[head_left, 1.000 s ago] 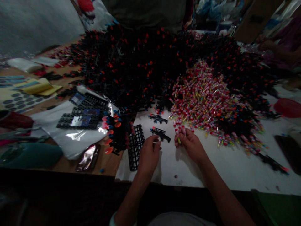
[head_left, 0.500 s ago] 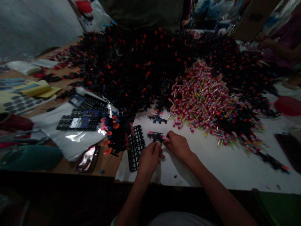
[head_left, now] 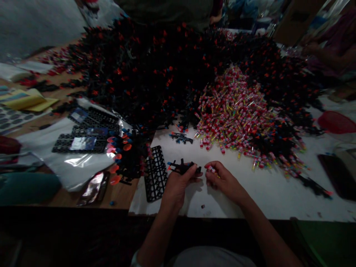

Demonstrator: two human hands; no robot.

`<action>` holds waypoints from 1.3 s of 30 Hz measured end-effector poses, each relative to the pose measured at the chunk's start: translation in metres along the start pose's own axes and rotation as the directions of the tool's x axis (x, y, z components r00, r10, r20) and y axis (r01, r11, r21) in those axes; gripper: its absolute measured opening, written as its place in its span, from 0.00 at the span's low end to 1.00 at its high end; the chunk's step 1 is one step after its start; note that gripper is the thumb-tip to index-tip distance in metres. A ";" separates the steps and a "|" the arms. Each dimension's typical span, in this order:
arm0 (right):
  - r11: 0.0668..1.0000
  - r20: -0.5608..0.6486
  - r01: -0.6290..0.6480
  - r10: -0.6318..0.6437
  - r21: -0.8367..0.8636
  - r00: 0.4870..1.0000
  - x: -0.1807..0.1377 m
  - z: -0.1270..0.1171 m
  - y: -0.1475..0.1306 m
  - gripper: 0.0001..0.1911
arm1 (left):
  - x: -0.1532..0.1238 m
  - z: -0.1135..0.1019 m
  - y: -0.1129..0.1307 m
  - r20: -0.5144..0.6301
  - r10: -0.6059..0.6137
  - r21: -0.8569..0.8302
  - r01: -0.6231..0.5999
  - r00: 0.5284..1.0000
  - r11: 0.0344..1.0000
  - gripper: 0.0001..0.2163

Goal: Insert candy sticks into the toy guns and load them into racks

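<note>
My left hand (head_left: 179, 183) is closed round a small black toy gun (head_left: 182, 167) with a blue and orange tip pointing left. Just right of its stock, my right hand (head_left: 222, 180) pinches a small pink-and-white tube (head_left: 211, 170), partly covered by the fingers. The tube and the gun are apart. Another black toy gun (head_left: 181, 138) lies on the white board (head_left: 236, 202) beyond my hands. To the left of my left hand is a black perforated plastic tray (head_left: 155, 174).
A large heap of black toy guns (head_left: 139, 81) covers the far side. Pink-capped tubes (head_left: 233, 111) are piled at right centre, with a dark phone (head_left: 335, 176) further right. More black trays (head_left: 80, 142) lie on a plastic bag at left. Other people sit across the table.
The toy gun has turned over in my left hand. My right hand has drawn away to the right from the gun's rear, with the tube in its fingers. The view has shifted slightly.
</note>
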State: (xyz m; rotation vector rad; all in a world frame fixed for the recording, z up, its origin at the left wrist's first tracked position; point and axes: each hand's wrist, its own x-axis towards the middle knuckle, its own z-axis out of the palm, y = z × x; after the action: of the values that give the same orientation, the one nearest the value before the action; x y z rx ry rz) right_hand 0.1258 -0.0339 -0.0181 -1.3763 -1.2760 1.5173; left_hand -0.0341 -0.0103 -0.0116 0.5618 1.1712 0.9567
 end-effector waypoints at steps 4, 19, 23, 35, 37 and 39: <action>0.999 -0.044 0.031 -0.032 -0.011 0.999 -0.005 -0.002 0.001 0.13 | -0.004 -0.001 -0.002 0.026 0.017 0.045 -0.018 1.000 0.999 0.15; 0.986 -0.107 0.124 -0.137 -0.114 0.985 -0.006 -0.006 0.007 0.11 | -0.012 0.005 0.000 0.058 0.052 0.234 -0.064 0.997 0.970 0.10; 0.988 -0.093 0.117 -0.126 -0.101 0.988 -0.007 -0.010 0.007 0.11 | -0.012 0.006 -0.001 0.069 0.061 0.238 -0.076 0.996 0.968 0.09; 0.994 0.063 0.100 -0.096 -0.053 0.993 -0.004 -0.016 0.009 0.10 | -0.013 0.007 0.001 0.064 0.128 0.243 -0.140 0.990 0.960 0.08; 0.995 0.094 0.092 -0.088 -0.041 0.992 -0.002 -0.013 0.010 0.10 | -0.012 0.007 -0.001 0.055 0.145 0.238 -0.154 0.988 0.959 0.08; 0.995 0.090 0.080 -0.074 -0.061 0.993 -0.001 -0.009 0.011 0.11 | -0.012 0.009 -0.005 0.026 0.144 0.246 -0.146 0.989 0.958 0.09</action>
State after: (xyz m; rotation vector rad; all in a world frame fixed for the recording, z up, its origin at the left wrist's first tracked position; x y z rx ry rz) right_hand 0.1362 -0.0360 -0.0278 -1.2977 -1.4271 1.5104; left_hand -0.0249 -0.0218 -0.0069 0.8612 1.2643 0.9368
